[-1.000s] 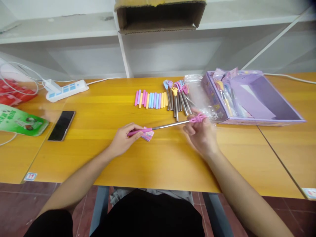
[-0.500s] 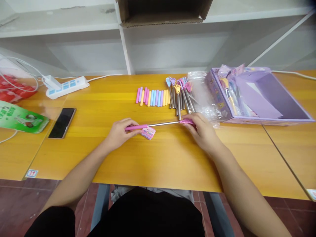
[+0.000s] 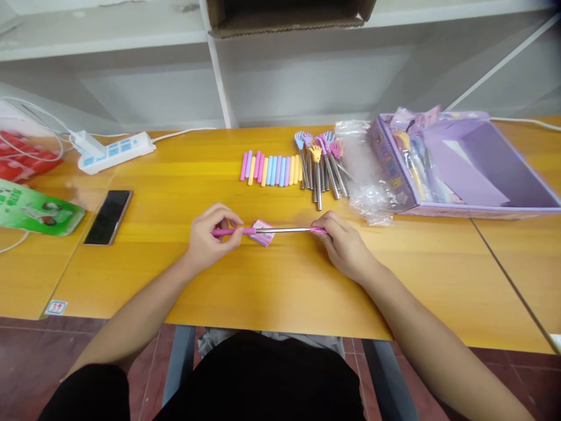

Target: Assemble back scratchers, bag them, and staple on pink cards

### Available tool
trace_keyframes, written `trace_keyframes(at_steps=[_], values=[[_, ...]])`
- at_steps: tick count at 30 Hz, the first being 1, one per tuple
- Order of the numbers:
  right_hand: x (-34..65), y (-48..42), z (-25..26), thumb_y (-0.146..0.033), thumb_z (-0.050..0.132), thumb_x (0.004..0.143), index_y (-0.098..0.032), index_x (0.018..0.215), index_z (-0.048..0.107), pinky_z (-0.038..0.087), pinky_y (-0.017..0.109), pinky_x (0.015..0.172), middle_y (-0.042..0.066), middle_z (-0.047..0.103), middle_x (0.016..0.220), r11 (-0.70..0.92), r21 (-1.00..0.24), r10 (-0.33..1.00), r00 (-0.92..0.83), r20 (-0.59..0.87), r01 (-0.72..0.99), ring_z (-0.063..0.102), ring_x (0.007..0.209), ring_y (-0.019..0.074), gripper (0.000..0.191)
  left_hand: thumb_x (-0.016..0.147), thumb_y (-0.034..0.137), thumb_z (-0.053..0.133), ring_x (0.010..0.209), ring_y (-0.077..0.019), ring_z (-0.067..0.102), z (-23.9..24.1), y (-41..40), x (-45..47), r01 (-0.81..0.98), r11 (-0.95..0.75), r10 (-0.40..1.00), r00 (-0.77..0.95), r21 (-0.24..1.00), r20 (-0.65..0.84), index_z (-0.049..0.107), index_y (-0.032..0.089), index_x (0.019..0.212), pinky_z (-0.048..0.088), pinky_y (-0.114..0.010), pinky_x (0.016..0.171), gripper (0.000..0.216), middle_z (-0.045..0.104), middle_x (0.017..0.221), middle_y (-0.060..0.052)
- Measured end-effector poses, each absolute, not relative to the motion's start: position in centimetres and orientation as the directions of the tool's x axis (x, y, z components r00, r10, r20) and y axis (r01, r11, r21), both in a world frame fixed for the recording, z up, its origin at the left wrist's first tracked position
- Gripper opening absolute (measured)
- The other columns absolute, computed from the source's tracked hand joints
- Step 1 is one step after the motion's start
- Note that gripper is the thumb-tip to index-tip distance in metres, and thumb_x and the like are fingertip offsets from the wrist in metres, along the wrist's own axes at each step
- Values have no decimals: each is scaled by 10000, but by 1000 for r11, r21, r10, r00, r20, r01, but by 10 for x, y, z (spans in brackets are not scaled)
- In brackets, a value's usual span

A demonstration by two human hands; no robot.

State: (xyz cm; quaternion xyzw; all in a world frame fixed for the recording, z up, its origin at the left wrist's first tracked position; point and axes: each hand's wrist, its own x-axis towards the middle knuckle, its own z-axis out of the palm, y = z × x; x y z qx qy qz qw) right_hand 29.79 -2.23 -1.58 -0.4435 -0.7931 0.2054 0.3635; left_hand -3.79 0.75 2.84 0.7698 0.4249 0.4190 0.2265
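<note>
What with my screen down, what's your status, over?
Left hand pinching pink handle. Right hand gripping pink end, metal rod spanning between. Small cards partly hidden behind rod, not visibly blocking.

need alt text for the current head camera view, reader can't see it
A person's left hand grips the pink handle of a metal rod, the right hand its other pink end, over a wooden table. Beyond lie coloured tubes in a row, hand-headed rods and an open purple box.
</note>
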Motion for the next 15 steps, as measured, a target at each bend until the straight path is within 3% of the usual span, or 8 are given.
trace_keyframes(at_steps=[10, 15], values=[[289, -29, -18, -303, 458, 1138, -252, 1106, 614, 566, 384, 796, 94, 644, 984, 538, -650, 842, -382, 381, 537, 646, 876, 233, 167, 995, 346, 606, 695, -166, 559, 25, 5, -38, 435, -525, 849, 332, 732, 412, 735, 216, 943, 460, -332, 657, 190, 674, 848, -34], [280, -32, -24, -290, 444, 1144, -253, 1126, 596, 568, 368, 781, 89, 633, 987, 549, -650, 833, -404, 377, 525, 637, 860, 222, 158, 996, 285, 603, 682, -151, 546, 23, 1, -35, 399, -544, 834, 351, 738, 425, 737, 204, 953, 437, -317, 644, 162, 680, 855, -28]])
